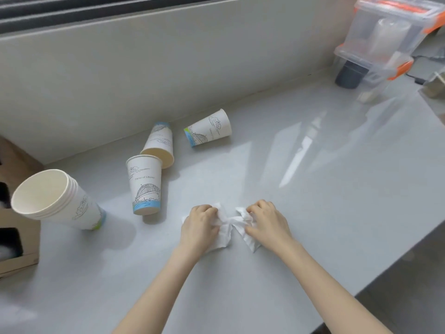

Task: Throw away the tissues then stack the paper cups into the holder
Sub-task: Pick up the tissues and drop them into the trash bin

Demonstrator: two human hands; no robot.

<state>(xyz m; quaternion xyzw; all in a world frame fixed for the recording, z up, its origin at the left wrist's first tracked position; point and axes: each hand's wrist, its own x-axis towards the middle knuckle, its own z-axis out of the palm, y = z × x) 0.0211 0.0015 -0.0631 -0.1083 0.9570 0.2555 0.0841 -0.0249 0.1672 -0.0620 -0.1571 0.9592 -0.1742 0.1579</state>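
White crumpled tissues (230, 225) lie on the grey table in front of me. My left hand (199, 225) and my right hand (266, 221) both press down and close their fingers on them. One printed paper cup (145, 185) stands upright to the left. A second cup (159, 147) lies on its side behind it, mouth toward me. A third cup (208, 128) lies on its side farther back. A stack of several cups (56, 201) stands tilted at the far left. Beside it is a cardboard holder (16, 239).
Two stacked clear plastic boxes with orange clips (385, 39) stand at the back right, near a dark grey cylinder (350, 74). A low wall (144, 68) runs along the table's far side. The table's right edge (375, 278) drops off diagonally.
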